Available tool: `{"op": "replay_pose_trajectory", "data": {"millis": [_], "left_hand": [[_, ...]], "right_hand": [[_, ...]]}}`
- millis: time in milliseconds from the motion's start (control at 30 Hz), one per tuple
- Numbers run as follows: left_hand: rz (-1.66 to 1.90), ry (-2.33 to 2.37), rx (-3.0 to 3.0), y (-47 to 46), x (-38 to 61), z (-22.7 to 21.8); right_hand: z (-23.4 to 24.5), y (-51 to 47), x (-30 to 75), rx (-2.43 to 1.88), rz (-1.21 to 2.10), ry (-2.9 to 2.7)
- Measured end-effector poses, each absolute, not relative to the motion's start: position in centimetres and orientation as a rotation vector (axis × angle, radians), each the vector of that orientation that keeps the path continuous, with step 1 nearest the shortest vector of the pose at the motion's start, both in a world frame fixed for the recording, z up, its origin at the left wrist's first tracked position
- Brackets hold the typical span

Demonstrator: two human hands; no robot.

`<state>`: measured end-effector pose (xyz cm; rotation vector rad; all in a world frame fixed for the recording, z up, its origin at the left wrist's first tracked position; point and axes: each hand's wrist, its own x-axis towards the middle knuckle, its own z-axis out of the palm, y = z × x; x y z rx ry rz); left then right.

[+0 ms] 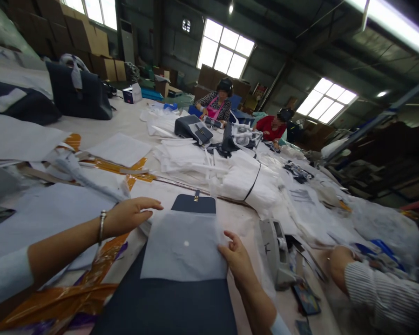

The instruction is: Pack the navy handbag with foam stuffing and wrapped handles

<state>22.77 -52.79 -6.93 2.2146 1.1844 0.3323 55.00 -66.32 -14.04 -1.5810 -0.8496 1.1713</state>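
Observation:
A dark navy handbag [167, 304] lies in front of me, its flap [194, 204] with a small gold-coloured clasp showing at the far end. Across its middle rests a thin white sheet [185, 246], like tissue paper, with a small bright dot near its centre. My left hand [131, 216], a bracelet on its wrist, hovers by the sheet's upper left corner with fingers stretched out. Close against the sheet's right edge is my right hand [238, 260], its thumb and forefinger apart; whether it touches the edge is hard to tell.
A grey tape dispenser [275, 253] and a phone [306, 298] lie to the right, near a co-worker's striped sleeve [380, 288]. White wrapping stacks [246, 177] and a finished-looking handbag [78, 90] stand farther back. Two people work across the table. Brown tape [101, 265] lies at left.

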Motion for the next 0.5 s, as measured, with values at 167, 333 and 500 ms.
{"op": "replay_pose_trajectory", "data": {"millis": [167, 333, 500], "left_hand": [[0.186, 1.017, 2.373, -54.2, 26.8, -7.6], [-0.124, 1.017, 2.479, -54.3, 29.3, -9.8], [-0.191, 1.002, 2.451, -53.6, 29.1, -11.1]], "right_hand": [[-14.0, -67.5, 54.3, -1.667, 1.044, -0.868], [-14.6, -67.9, 54.5, -1.714, 1.062, -0.863], [-14.7, -68.1, 56.2, -1.845, 1.027, -0.970]]}}
